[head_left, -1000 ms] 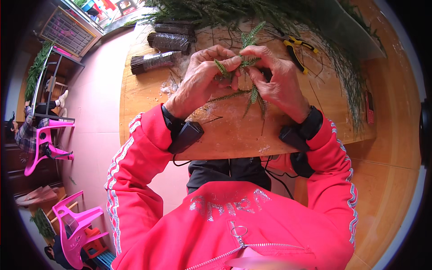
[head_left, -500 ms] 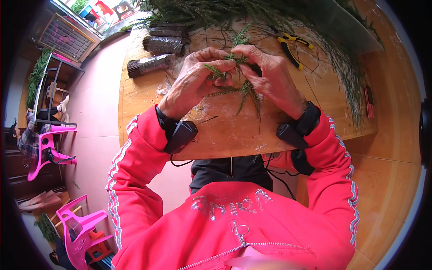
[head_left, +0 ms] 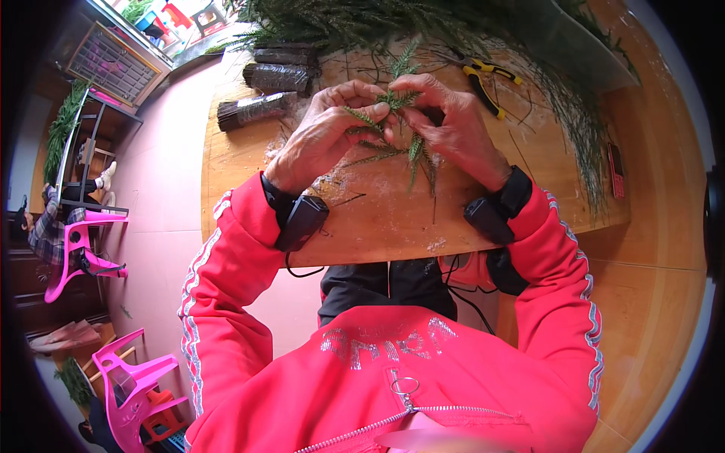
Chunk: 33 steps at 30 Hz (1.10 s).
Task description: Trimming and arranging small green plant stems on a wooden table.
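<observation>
Between my two hands, above the wooden table (head_left: 362, 219), is a small green conifer-like sprig (head_left: 415, 151) with several branchlets spreading out. My left hand (head_left: 336, 124) pinches it from the left, thumb and fingertips on a side branchlet. From the right, my right hand (head_left: 453, 124) grips the sprig's middle with thumb and forefinger. One tip points up past the fingers and others hang below them. The part right between the fingertips is mostly hidden.
Bundles of dark thin stems (head_left: 276, 77) in clear wrap lie left of my hands. Yellow-and-black pliers (head_left: 483, 84) lie to the right. Piled greenery (head_left: 362, 26) covers the far edge. A red handset (head_left: 617, 170) sits at right; pink stools (head_left: 136, 377) stand on the floor, with people beyond.
Both hands keep their grip on the sprig, with only slight finger shifts. The lower branchlets have moved a little. The whole view has shifted slightly.
</observation>
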Tool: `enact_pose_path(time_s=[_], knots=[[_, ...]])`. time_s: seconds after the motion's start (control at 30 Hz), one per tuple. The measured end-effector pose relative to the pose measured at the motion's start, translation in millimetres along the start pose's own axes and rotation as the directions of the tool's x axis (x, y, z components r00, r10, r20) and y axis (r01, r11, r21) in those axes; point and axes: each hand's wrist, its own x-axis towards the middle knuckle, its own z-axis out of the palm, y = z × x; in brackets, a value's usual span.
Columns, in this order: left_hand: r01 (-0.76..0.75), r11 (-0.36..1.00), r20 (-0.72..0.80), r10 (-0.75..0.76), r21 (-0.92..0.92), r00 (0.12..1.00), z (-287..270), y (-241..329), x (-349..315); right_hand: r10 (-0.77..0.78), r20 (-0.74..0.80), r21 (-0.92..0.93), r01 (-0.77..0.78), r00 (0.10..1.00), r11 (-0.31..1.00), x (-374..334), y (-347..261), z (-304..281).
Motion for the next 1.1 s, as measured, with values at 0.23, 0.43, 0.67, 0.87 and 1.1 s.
enact_pose_path(time_s=[0.23,0.43,0.67,0.87,1.1], knots=[[0.086,0.991,-0.008,-0.087,-0.106,0.996,-1.8,-0.4,0.1,0.027,-0.071,0.099,-0.02,0.997,0.995,-0.6,-0.2,7.1],[0.112,0.987,-0.002,-0.113,-0.115,0.994,-5.0,-1.1,1.4,0.063,0.015,0.152,-0.064,0.998,0.986,1.7,-1.3,3.5],[0.071,0.978,-0.024,-0.077,-0.194,0.997,-0.5,0.9,-0.9,0.082,0.012,0.15,-0.083,0.997,0.985,0.7,-5.4,1.4],[0.042,0.988,-0.1,-0.057,-0.147,0.993,8.3,2.2,-2.9,-0.049,-0.023,0.083,0.051,0.999,0.995,-0.3,-0.4,2.8],[0.041,0.998,-0.091,-0.046,-0.053,0.995,7.3,5.0,-3.8,-0.014,-0.086,-0.059,0.009,0.996,0.998,-1.4,-11.9,4.7]])
